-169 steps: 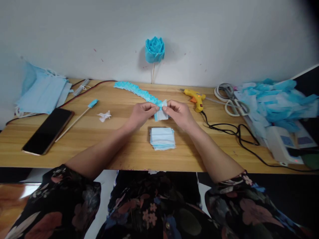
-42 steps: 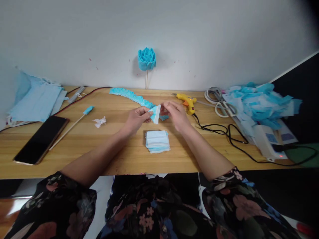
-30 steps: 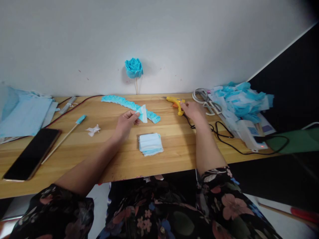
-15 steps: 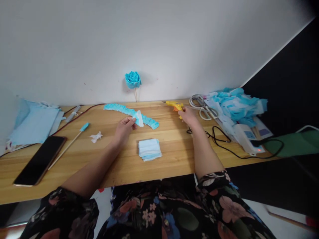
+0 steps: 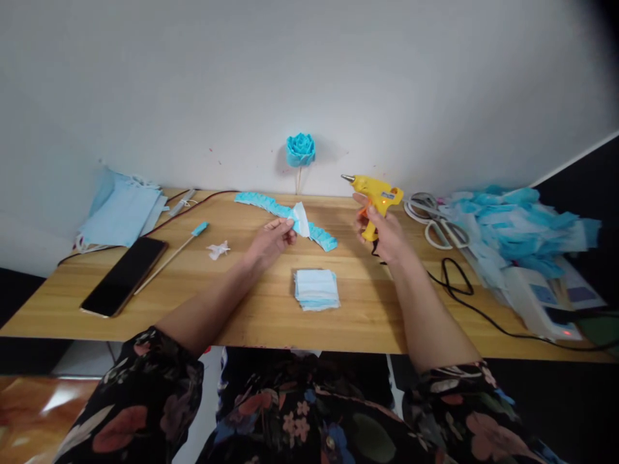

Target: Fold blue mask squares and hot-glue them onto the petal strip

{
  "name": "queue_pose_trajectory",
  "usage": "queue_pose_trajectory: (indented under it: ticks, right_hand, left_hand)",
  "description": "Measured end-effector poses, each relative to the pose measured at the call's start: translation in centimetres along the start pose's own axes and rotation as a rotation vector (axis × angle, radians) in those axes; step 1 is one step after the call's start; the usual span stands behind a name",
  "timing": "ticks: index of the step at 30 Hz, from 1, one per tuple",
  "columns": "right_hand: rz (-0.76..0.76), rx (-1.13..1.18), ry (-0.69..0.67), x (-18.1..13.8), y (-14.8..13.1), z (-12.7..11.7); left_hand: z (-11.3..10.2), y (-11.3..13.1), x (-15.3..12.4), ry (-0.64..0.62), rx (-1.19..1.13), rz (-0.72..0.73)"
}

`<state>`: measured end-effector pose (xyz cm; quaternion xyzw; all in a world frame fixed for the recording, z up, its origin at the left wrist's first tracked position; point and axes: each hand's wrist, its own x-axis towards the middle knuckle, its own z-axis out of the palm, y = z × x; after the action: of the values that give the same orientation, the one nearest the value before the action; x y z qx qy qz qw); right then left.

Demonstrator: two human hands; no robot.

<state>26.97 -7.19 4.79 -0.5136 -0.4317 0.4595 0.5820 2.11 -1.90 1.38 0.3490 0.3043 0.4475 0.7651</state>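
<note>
Between thumb and fingers, my left hand (image 5: 274, 240) pinches a small folded blue-and-white fabric piece (image 5: 300, 220). Behind it a row of folded blue petals (image 5: 261, 201) lies across the table. My right hand (image 5: 382, 229) grips a yellow glue gun (image 5: 374, 192) by its handle, raised off the table, nozzle pointing left, with a small orange light on its body. A stack of cut blue-and-white squares (image 5: 316, 288) lies in front, between my forearms. A finished blue fabric rose (image 5: 300, 150) on a stick leans against the wall.
On the left are a phone (image 5: 124, 277), a stick with a blue tip (image 5: 171, 258), a white scrap (image 5: 218, 250) and face masks (image 5: 123, 209). At right lie scissors (image 5: 438, 222), a heap of blue scraps (image 5: 527, 222), a power strip (image 5: 541, 303) and a black cord (image 5: 488, 318).
My right hand has lifted the glue gun off the table and now holds it upright by the handle. My left hand still pinches the fabric piece. The camera view has turned.
</note>
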Motion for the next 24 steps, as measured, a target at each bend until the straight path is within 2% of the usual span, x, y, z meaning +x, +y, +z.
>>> queue_pose_trajectory:
  ticks: [7, 19, 24]
  right_hand:
    - [-0.077, -0.060, -0.176, -1.0, 0.6, 2.0]
    - [-0.042, -0.195, -0.255, -1.0, 0.8, 1.7]
    - [-0.072, -0.249, -0.310, -1.0, 1.0, 1.9]
  left_hand:
    - [-0.7, 0.1, 0.6, -0.015, -0.020, -0.011]
    - [-1.2, -0.1, 0.8, -0.022, -0.024, -0.022]
    - [-1.1, -0.1, 0.9, -0.014, -0.016, -0.032]
